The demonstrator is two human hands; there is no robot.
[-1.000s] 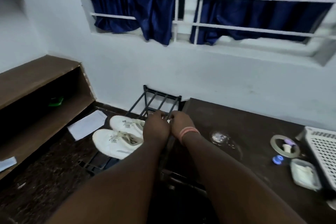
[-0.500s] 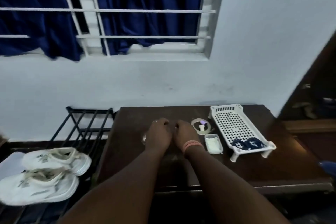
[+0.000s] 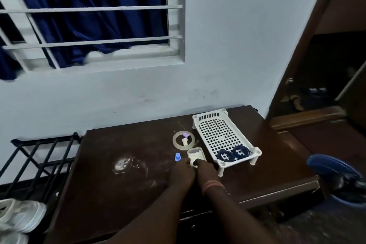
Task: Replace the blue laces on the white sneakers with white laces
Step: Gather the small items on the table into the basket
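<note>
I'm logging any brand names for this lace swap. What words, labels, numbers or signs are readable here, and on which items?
None: no readable text appears anywhere in the head view.
White sneakers: cut off at the frame edge and blurred, no brand legible.
Small white container: no label visible.
White perforated tray: plain, no markings.
Blue laces: no tags visible.

Two bare forearms, no sleeves visible. Right wrist wears a pinkish-orange band [image 3: 213,185], looks like two thin strands. Left hand [image 3: 182,173] and right hand [image 3: 206,172] show no rings or gloves.
</note>
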